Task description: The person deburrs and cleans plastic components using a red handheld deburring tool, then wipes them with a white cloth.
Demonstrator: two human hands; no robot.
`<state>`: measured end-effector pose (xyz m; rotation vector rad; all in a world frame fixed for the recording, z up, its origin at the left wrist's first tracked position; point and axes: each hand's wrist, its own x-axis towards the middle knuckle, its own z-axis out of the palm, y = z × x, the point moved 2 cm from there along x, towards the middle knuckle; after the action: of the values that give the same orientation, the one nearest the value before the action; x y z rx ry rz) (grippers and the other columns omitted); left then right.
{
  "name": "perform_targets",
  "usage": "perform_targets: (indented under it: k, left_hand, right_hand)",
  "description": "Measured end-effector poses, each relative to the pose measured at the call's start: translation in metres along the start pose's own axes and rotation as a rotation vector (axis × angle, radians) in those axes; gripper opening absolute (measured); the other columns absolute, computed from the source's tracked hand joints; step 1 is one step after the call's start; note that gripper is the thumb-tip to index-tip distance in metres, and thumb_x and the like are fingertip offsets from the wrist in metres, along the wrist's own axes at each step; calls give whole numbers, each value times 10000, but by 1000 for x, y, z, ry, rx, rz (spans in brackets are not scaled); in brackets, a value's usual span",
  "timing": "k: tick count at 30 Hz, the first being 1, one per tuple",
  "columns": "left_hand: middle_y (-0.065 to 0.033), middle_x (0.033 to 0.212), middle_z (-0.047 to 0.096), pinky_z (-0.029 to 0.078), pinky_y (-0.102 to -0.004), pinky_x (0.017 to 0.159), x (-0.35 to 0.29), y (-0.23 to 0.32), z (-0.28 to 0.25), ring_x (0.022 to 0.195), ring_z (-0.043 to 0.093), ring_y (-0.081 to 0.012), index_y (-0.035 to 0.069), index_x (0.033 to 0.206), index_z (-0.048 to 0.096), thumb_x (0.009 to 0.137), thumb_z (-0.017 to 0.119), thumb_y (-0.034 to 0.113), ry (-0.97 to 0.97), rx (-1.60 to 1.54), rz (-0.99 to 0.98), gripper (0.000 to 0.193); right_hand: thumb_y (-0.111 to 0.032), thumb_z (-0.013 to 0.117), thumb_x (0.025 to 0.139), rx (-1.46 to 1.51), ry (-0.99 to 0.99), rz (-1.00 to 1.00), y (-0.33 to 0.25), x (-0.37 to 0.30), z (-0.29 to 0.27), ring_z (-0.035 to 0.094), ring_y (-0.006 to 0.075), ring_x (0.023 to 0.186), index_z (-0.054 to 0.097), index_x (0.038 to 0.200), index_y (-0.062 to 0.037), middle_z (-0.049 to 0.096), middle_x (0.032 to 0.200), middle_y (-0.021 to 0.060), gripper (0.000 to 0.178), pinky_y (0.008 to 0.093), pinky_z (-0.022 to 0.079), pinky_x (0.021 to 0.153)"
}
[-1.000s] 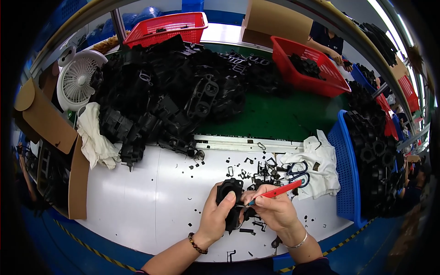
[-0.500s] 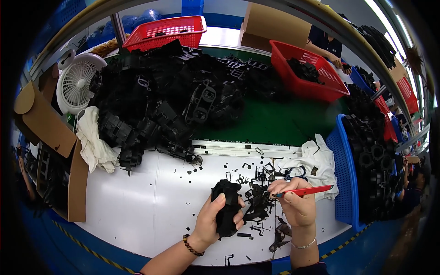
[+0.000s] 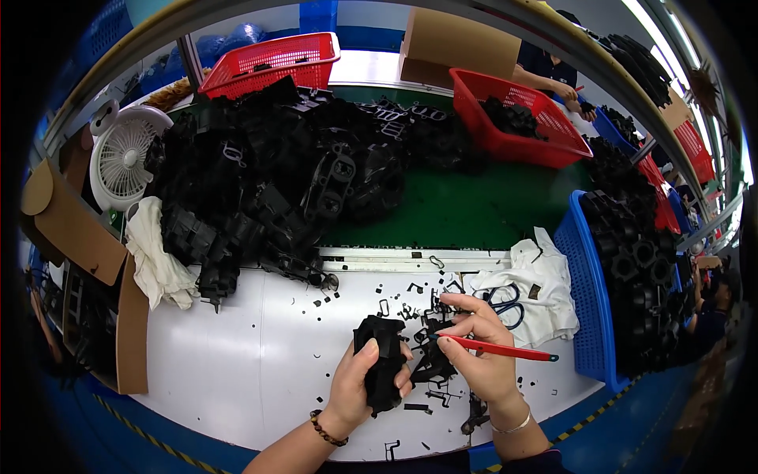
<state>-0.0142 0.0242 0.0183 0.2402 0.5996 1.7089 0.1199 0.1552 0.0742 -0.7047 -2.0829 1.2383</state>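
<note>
At six o'clock my left hand [image 3: 353, 383] wraps the part [image 3: 384, 355], seemingly to steady it; thumb on top, fingers curled round its right side. At five, my right hand [image 3: 485, 367] pinches the red tool [image 3: 527, 353], likely for fine control; tip toward nine, just clear of the part.

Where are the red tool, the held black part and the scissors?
Red tool [image 3: 513, 350]: head view, middle of its handle.
Held black part [image 3: 384, 371]: head view, middle of its body.
Scissors [image 3: 507, 305]: head view, on the handles.
</note>
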Motion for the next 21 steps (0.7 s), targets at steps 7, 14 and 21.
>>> perform_targets:
  k: [7,14,21]
  left_hand:
    - [-126,1021,596,531,-349,638,-1,3,0,718,590,-186,12,1220,423,1044,471,309,41,251,116,349]
    - [-116,1025,613,542,-321,643,-2,-1,-2,718,611,-170,5,1234,412,1041,487,225,145,351,189,303]
    - [-101,1028,606,535,-290,706,-4,-2,0,800,602,-137,-8,1335,389,1022,532,216,150,542,312,410]
  right_hand:
    - [20,695,848,217,-188,-6,-1,-5,20,634,247,1112,646,852,13,626,1230,201,50,357,512,961]
    - [34,691,839,160,-208,8,-2,-10,28,656,247,1074,631,832,22,649,1181,200,61,358,528,942]
    - [25,699,834,114,-168,6,-9,-10,33,669,229,1018,598,787,16,675,1133,182,113,338,532,890]
